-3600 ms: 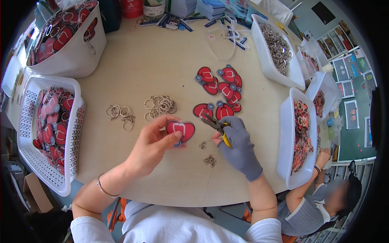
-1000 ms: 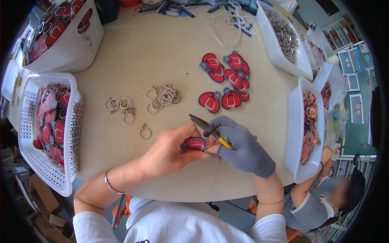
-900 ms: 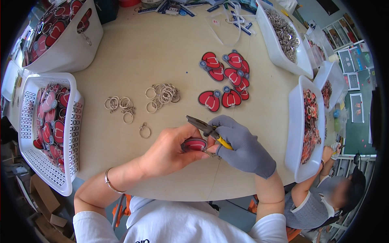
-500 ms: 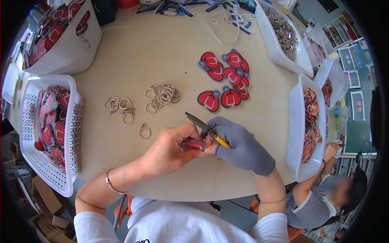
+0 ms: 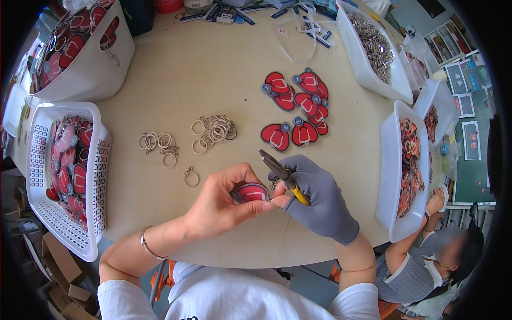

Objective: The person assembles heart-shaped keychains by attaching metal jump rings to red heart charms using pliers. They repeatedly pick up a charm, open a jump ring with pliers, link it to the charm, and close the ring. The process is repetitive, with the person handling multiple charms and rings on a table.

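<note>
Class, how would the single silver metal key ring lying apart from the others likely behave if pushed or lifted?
The silver metal key ring would probably slide rather than roll, since it lies flat on the smooth beige tabletop. Its closed round shape suggests stiffness. The short linked chain would likely dangle.

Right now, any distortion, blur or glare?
Head view: fisheye bends edges toward the black rim; pliers and red tags on the table read fairly sharp; small glints on the metal pieces in the upper-right bin; the co-worker has a blurred face.
</note>
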Tool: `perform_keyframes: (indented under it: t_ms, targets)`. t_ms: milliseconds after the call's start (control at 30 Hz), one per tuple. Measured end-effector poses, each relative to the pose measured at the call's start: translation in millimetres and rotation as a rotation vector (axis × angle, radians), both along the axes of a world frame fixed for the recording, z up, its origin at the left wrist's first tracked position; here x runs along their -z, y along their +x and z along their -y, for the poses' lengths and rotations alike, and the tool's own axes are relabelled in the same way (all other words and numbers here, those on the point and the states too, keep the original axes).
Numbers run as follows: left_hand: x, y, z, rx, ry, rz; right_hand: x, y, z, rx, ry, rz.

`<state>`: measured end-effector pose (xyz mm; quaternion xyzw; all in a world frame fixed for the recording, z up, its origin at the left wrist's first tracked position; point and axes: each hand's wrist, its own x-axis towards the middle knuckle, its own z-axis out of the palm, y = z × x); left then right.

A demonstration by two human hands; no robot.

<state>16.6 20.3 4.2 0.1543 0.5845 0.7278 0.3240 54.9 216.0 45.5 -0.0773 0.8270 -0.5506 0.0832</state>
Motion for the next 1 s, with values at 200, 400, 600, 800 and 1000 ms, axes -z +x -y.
perform_keyframes:
  t_ms: [200, 400, 600, 800, 1000]
  targets:
    - [1.8, 1.8, -0.4, -0.055, -0.039, -0.188, -2.1, -0.1, 1.1, -0.016, -0.011, 0.059]
    - [8.1, 5.7, -2.9, -0.136, -0.032, -0.514, 1.0, 1.5, 0.6, 0.023, -0.086, 0.148]
    - [6.0, -0.6, 0.2, -0.06, -0.074, -0.962, -1.9, -4.7, -7.0, -0.095, -0.065, 0.12]
    - [-2.5, -2.1, 2.8, -0.076, -0.153, -1.116, -2.0, -3.7, 2.9, -0.126, -0.081, 0.152]
    - [-14.1, -16.4, 23.4, -0.316, -0.173, -1.029, 1.4, -28.1, 10.1, -0.053, 0.105, -0.136]
